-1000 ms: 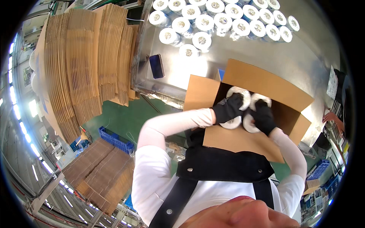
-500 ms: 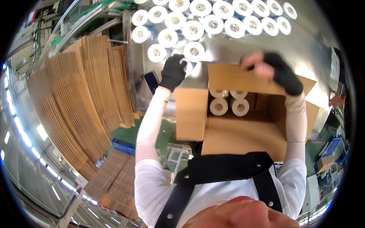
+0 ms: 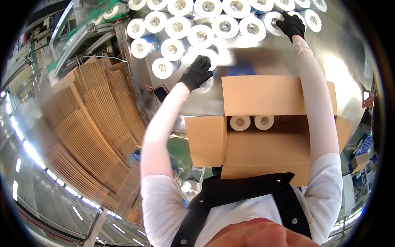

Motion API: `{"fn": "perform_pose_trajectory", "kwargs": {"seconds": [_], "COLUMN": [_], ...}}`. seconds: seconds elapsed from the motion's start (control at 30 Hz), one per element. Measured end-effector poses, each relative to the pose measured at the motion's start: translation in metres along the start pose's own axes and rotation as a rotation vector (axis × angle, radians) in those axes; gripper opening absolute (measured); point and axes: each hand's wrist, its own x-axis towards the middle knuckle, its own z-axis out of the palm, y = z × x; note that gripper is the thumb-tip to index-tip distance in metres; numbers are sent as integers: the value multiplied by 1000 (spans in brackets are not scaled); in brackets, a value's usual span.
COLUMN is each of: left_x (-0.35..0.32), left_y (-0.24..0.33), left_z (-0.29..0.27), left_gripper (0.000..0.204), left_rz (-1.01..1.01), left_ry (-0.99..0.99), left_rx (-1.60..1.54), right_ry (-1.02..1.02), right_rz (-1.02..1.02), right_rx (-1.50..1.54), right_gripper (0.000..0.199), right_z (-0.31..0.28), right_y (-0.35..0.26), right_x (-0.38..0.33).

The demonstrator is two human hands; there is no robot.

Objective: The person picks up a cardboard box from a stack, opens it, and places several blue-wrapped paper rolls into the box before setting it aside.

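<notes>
Black fingerless gloves cover both my hands. My left hand curls over the end of a wrapped film roll at the near side of the group; the hand hides part of that roll. At the far right of the group, my right hand has its fingers hooked at the core of another film roll. Several more film rolls stand on end between and behind my hands. Closer to me is an open cardboard box, flaps spread, with two roll ends showing inside.
All this rests on a shiny metal table. A phone lies near its left edge. Stacked flat cartons fill the left side, below a metal frame. Another person's hand shows at the far right.
My right hand has gone from above the box's far flap to the rolls at the far right. My left hand has shifted onto a roll. The view has shifted too.
</notes>
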Motion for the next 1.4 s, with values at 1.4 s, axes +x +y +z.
{"fn": "perform_pose_trajectory", "kwargs": {"seconds": [1.4], "left_x": [96], "left_y": [155], "left_z": [-188], "left_gripper": [37], "left_rz": [-145], "left_ry": [-364], "left_rx": [-1353], "right_ry": [-898], "right_rz": [-1013], "right_rx": [802], "right_gripper": [25], "right_z": [-140], "right_y": [72], "right_x": [-271]}}
